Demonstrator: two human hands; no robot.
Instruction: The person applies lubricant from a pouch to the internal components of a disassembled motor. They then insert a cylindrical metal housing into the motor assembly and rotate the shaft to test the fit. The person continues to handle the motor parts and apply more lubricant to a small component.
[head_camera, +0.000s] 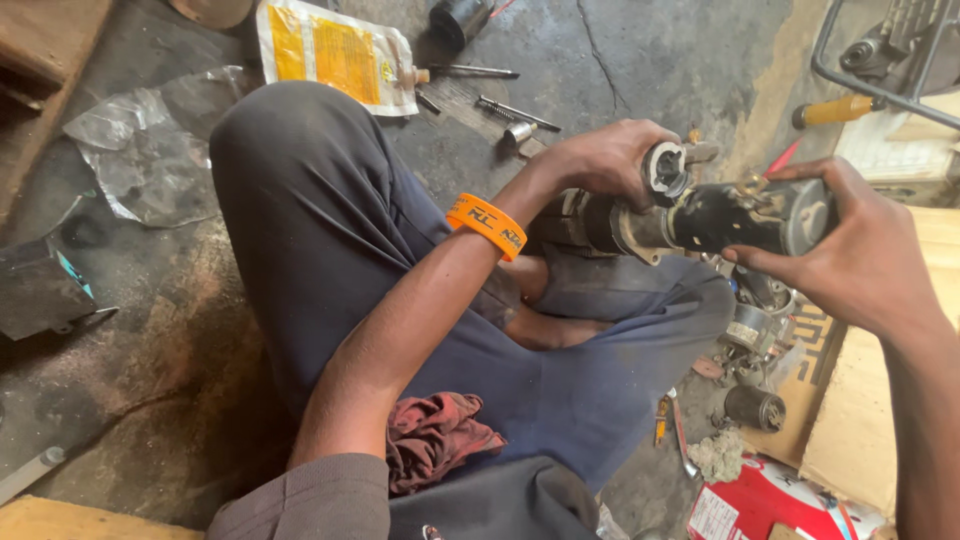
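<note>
**Motor body lies crosswise, one hand at each end**

I see the starter motor (720, 215) held in the air above my lap, its long axis running nearly level from left to right across the view. My left hand (600, 160) is wrapped over the nose end, fingers curled shut around the silver gear housing (665, 170), which faces up toward the camera. My right hand (860, 250) grips the opposite end, thumb and fingers closed on the dark cylindrical body near its rear cap. So the motor sits directly between the two hands, both touching it, neither nearer than the other; the left covers the open pinion end, the right the back. An orange wristband (487, 225) rings my left wrist. Below, a red rag (435, 435) rests on my thigh, and loose motor parts (755, 335) lie on cardboard (850, 420) just under my right hand. Springs and bolts (515, 112) sit on the concrete floor (140, 330) well beyond the left hand.
</note>
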